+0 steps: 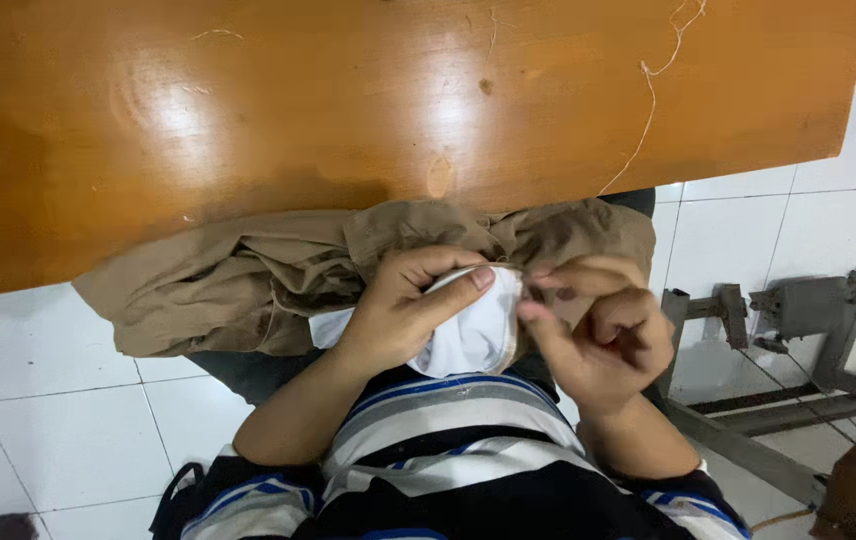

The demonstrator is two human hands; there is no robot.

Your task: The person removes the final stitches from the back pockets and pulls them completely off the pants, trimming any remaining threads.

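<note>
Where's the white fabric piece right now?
In the head view, the white fabric piece sits centre frame, pinched between both hands, against the crumpled tan cloth garment below the wooden table edge.

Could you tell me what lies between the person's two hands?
In the head view, white fabric fills the stretch between left hand and right hand.

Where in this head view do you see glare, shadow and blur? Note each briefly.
Head view: pale glare patches on the glossy table; a soft shadow darkens its near edge above the tan cloth; the right hand is slightly blurred at its fingertips, while the left hand on the white cloth looks sharper; the table's edges bow a little.
</note>
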